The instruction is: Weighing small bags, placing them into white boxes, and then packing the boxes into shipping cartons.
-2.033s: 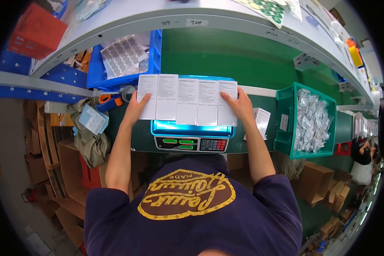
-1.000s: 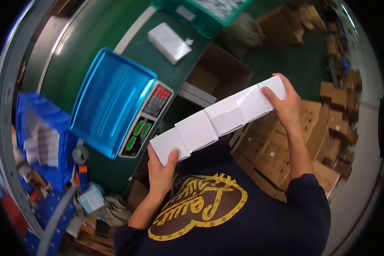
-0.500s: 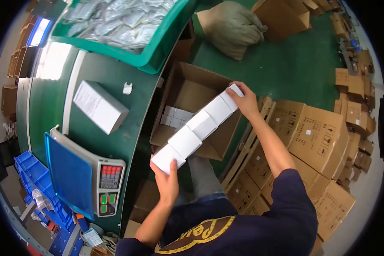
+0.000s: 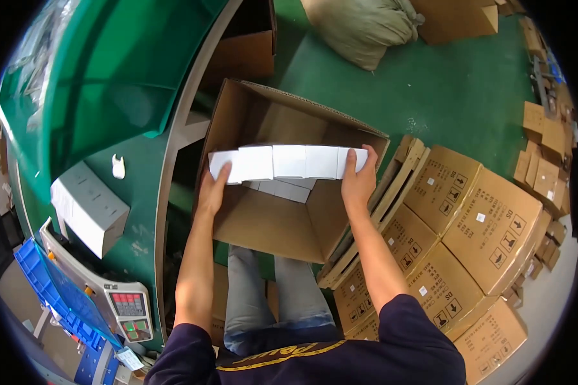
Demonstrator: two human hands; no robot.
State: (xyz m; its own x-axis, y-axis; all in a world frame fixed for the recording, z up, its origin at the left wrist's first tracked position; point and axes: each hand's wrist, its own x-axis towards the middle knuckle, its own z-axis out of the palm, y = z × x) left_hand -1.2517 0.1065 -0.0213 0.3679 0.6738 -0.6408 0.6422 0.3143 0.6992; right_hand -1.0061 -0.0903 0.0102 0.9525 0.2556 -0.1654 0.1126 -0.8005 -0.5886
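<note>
A row of several small white boxes (image 4: 289, 162) is squeezed end to end between my two hands. My left hand (image 4: 213, 187) grips the left end, thumb on top. At the right end my right hand (image 4: 358, 178) closes over the last box. The row hangs level across the mouth of an open brown carton (image 4: 263, 224). Inside that carton, partly hidden beneath the row, lie more small white boxes (image 4: 289, 191) on the bottom.
On the green table at left are a long white box (image 4: 91, 205), a small white piece (image 4: 118, 167), a scale (image 4: 128, 308) and a green bin (image 4: 128, 102). Sealed cartons (image 4: 488, 218) and a wooden pallet (image 4: 382, 199) stand at right. A tied sack (image 4: 366, 32) lies beyond.
The row of white boxes has swung from a slant to nearly level and now lies over the carton. My view has turned toward the carton, and the table has shifted left.
</note>
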